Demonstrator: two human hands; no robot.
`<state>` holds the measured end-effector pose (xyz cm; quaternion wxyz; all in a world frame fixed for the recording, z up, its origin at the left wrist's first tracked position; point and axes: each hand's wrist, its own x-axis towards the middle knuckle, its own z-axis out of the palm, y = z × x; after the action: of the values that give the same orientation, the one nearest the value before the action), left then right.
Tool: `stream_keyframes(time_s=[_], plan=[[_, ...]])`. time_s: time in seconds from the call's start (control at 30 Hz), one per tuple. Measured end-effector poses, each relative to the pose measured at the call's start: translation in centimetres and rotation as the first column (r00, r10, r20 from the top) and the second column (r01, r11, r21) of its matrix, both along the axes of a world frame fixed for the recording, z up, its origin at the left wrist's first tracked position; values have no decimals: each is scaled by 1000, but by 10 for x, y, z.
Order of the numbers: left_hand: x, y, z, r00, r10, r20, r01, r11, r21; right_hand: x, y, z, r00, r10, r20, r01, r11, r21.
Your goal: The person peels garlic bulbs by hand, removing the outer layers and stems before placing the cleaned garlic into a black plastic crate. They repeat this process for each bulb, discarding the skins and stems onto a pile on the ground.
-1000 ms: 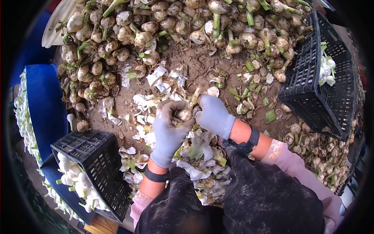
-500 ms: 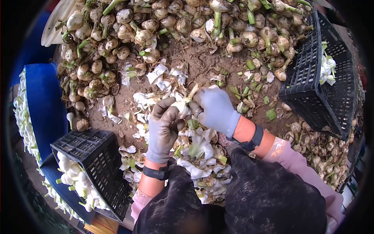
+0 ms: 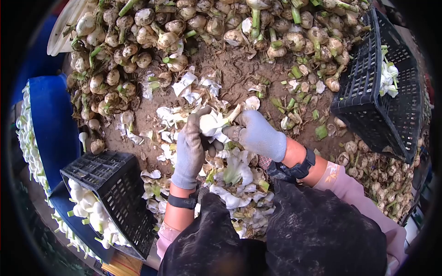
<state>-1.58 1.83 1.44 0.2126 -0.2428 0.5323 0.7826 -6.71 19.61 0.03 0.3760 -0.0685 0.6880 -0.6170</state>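
Observation:
A white garlic bulb (image 3: 211,124) with its stem pointing up and right is gripped by my left hand (image 3: 189,149), gloved and closed around its left side. My right hand (image 3: 261,135), also gloved, is closed just right of the bulb. Its thumb and fingers pinch a loose flap of garlic skin (image 3: 222,137) hanging off the bulb; the fingertips are partly hidden. Peeled skins (image 3: 237,172) lie heaped below both hands, and more papery skins (image 3: 186,87) are scattered beyond them.
Unpeeled, soiled garlic (image 3: 175,27) is piled at the far side, with more bulbs (image 3: 382,179) at the right. A black crate (image 3: 124,198) on the left holds white garlic. Another black crate (image 3: 359,96) stands right, with a few white bulbs inside. A blue container (image 3: 53,124) is far left.
The bulb has turned, showing more clean white surface, and a skin flap has come loose toward my right hand. My right hand has shifted slightly right and down.

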Motion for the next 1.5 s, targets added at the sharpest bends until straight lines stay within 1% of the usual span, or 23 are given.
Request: stream_keyframes(time_s=[0.07,0.1,0.13,0.2,0.27,0.33,0.4,0.47,0.5,0.6,0.63,0.77,0.87,0.93,1.0,1.17,1.2,1.23,1.27,1.33,1.37,1.43,1.5], plan=[[-4,4,-18,974,76,-213,-146,931,-335,0,4,-1,996,43,-73,-37,997,74],[-6,7,-2,989,67,-132,-109,931,-348,-5,5,12,979,43,-198,-13,989,150],[-1,8,-13,953,-29,-301,-117,884,-453,-6,8,11,979,38,-198,-8,988,153],[-1,15,1,917,-277,-285,8,729,-685,-10,10,2,882,145,-449,6,948,319],[-2,15,13,941,-315,-121,139,690,-710,-12,9,5,809,210,-548,-25,945,325],[2,18,10,988,-56,-143,21,972,-234,-23,4,28,731,476,-490,-2,719,695],[2,25,16,994,-111,-23,107,986,-128,-36,8,23,705,421,-571,85,749,657],[2,18,3,978,-158,-138,126,968,-217,-43,14,13,803,334,-495,-82,883,462],[4,19,9,997,-60,-44,56,995,-84,-39,15,6,923,177,-343,-130,979,157],[8,31,-8,972,45,-232,-96,972,-216,-20,15,-4,931,53,-361,-99,989,-109],[10,29,-17,946,-94,-311,-57,894,-444,-13,17,-16,973,100,-210,-96,995,29],[6,24,-3,952,-42,-304,-109,880,-461,-15,15,22,990,36,-139,-9,983,186],[2,21,1,968,56,-245,-126,951,-282,-19,27,15,870,115,-479,71,933,353],[-2,16,5,892,448,-63,-425,878,221,-31,59,-4,836,104,-539,276,769,576],[-3,5,2,860,510,-5,-491,830,266,-38,83,-6,839,94,-536,305,735,606],[-35,22,20,940,336,-62,-309,913,266,-12,68,-2,885,306,-351,-104,865,490],[-51,40,63,969,220,-111,-188,951,245,-13,50,27,954,298,-44,-262,893,366],[-61,59,101,957,139,-253,-54,947,318,-2,47,15,882,345,-322,-316,938,142],[-68,72,125,914,70,-399,87,928,362,16,45,-8,852,46,-522,-138,981,-139],[-84,53,126,848,58,-526,3,994,113,-25,50,22,836,249,-489,-89,941,326],[-86,41,120,878,141,-458,-162,987,-8,-46,59,30,814,189,-549,146,848,509],[-78,24,90,876,203,-438,-271,958,-97,-98,90,9,395,409,-823,561,601,569],[-64,30,60,932,138,-335,-198,968,-154,-140,97,-9,352,587,-729,669,388,635]])
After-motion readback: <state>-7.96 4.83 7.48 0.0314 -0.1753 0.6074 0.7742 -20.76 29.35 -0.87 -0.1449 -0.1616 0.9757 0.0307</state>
